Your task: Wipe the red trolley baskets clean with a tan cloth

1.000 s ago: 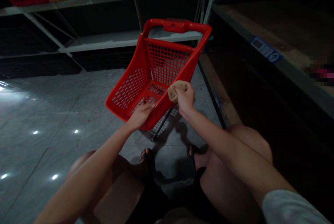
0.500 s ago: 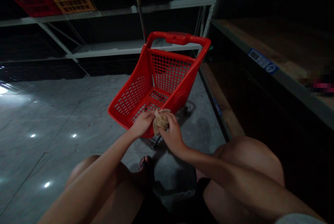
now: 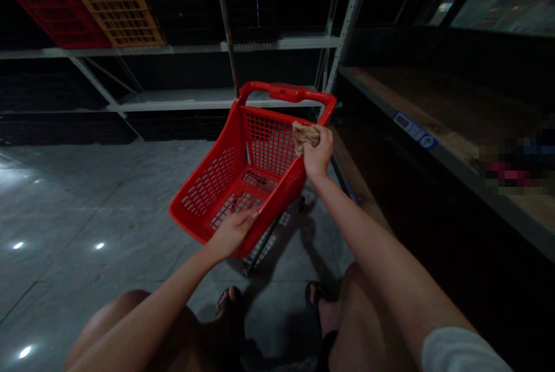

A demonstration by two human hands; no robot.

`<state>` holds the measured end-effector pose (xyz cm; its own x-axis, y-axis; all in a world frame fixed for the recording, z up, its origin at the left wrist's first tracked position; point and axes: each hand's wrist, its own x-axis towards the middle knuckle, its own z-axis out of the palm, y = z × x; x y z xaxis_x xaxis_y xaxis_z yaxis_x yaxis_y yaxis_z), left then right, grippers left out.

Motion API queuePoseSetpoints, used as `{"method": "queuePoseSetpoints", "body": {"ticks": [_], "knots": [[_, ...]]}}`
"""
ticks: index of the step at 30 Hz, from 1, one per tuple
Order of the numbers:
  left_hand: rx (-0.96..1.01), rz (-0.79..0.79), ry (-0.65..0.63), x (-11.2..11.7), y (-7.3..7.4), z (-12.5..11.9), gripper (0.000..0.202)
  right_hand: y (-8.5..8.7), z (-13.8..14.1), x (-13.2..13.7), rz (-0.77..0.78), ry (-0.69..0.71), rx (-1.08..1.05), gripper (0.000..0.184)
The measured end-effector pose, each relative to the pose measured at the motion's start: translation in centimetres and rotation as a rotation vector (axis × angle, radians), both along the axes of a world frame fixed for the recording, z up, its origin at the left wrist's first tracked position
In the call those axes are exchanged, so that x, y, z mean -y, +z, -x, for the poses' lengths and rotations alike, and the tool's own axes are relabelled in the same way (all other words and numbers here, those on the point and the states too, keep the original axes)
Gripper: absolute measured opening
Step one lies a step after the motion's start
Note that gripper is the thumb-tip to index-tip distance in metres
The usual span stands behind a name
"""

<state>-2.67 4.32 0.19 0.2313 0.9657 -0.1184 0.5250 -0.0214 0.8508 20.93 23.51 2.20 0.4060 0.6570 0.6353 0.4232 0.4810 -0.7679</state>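
I have the right arm stretched far forward, its hand (image 3: 318,153) at the near rim, close to the handle (image 3: 288,92), fingers pinching a crumpled tan cloth (image 3: 304,137); the left hand (image 3: 233,232) sits lower, laid on that rim toward the front; in this dimness I cannot tell whether its fingers grip; the red cart (image 3: 281,197) stands on the grey floor (image 3: 147,187) before me.

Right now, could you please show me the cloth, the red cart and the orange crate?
Cloth (image 3: 305,137): head view, on its crumpled middle.
Red cart (image 3: 278,203): head view, on its near side wall.
Orange crate (image 3: 118,11): head view, on its slatted side.
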Motion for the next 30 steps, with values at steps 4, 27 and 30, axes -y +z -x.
{"method": "queuePoseSetpoints", "body": {"ticks": [4, 27, 30], "knots": [[-0.038, 0.014, 0.01, 0.4, 0.1, -0.9, 0.061, 0.3, -3.0, -2.5, -0.056, -0.07, 0.118, 0.047], [-0.194, -0.096, -0.038, -1.1, 0.9, -0.8, 0.053, -2.4, -3.8, 3.6, -0.235, 0.479, 0.975, 0.035], [-0.277, -0.208, -0.038, -1.5, 2.6, 0.3, 0.053, -2.5, -5.7, 1.1, -0.092, 0.203, 0.801, 0.045]]}}
